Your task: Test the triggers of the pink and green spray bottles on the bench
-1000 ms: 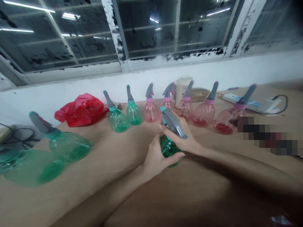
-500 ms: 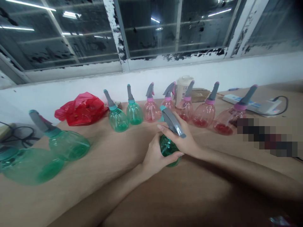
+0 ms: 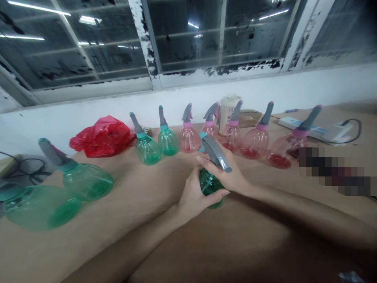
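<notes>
A green spray bottle [image 3: 209, 181] with a grey sprayer head [image 3: 216, 152] and teal nozzle stands near the middle of the table, between both hands. My left hand [image 3: 194, 192] is wrapped round the bottle's body, its thumb across the near side. Higher up, my right hand [image 3: 232, 173] closes round the neck just under the sprayer head; some of its fingers are hidden behind the bottle. Behind the hands, several pink spray bottles [image 3: 254, 143] stand in a row toward the right. Other green spray bottles [image 3: 148, 150] stand to the left.
A red plastic bag [image 3: 107, 137] lies by the wall at the back left. A whitish canister [image 3: 226, 112] and a brown box [image 3: 249, 118] stand behind the pink bottles. At the right lies a white power strip [image 3: 312, 129] with a cable. Large windows rise above the wall.
Both hands keep the same grip on the green spray bottle. The whole view has shifted very slightly; nothing else visibly differs.
</notes>
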{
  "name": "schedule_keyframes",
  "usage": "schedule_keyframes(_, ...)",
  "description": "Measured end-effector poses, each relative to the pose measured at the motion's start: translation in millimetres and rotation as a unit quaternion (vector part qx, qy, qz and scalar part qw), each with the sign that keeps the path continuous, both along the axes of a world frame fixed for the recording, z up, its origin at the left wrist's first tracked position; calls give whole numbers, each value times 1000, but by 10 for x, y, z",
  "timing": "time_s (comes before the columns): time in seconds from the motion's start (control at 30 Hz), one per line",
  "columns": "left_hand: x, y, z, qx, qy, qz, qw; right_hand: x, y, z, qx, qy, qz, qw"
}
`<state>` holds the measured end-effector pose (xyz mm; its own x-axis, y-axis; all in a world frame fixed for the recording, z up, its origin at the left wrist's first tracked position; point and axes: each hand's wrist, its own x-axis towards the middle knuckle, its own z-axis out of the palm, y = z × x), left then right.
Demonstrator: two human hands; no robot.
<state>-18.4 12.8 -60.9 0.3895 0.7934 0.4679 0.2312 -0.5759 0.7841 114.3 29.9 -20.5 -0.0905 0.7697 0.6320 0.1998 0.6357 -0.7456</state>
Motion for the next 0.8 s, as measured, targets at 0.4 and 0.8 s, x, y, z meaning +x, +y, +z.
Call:
schedule_keyframes(0.4, -1, -6, 2, -16, 0, 7, 1000, 22, 12, 63, 7, -61, -15, 998)
schedule_keyframes(0.8, 9, -11, -5, 1, 4, 1, 1000, -2, -12, -14, -19, 1, -8, 1000)
